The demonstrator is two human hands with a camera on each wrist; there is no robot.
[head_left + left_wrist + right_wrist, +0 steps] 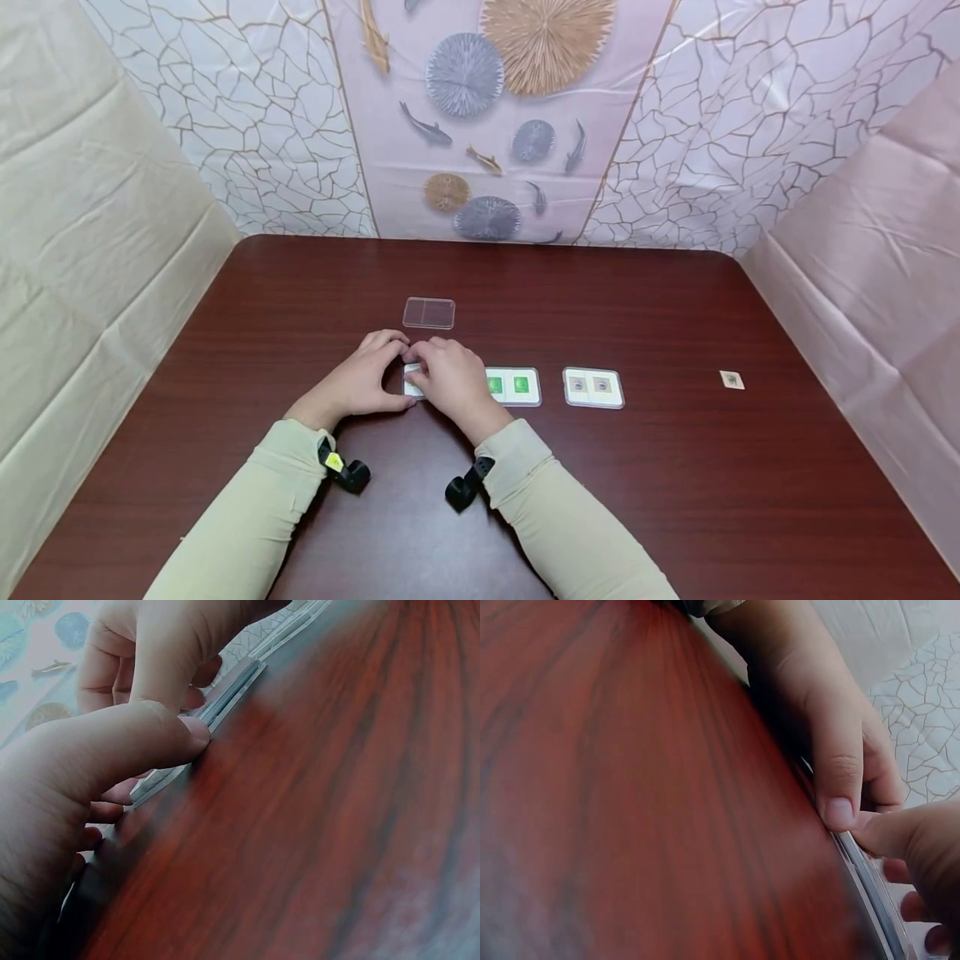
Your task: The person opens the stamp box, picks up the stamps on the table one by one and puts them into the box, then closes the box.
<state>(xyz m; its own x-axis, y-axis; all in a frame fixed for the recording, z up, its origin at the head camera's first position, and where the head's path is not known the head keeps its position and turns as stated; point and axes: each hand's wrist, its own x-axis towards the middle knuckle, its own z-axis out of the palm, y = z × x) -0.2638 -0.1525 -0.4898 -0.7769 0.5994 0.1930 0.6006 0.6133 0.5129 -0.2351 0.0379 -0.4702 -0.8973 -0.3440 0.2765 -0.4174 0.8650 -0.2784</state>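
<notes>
A small clear plastic case with a white insert [412, 381] lies on the table, mostly hidden under the hands. My left hand [365, 375] grips its left end, thumb along the near edge and fingers at the far side. My right hand [452, 379] bends over the same case from above, its thumb and fingers at the edges; the left wrist view shows the case's layered side edge [238, 691]. In the right wrist view, the left thumb [840, 811] meets the right thumb [881, 834] at the case's corner. Whatever lies inside this case is covered.
Right beside it is a similar case with two green stamp-like squares [521, 385]. Farther right lies another case with two pale squares [593, 387]. An empty-looking clear cover [429, 313] rests behind the hands. One small square stamp-like piece [732, 380] lies at far right.
</notes>
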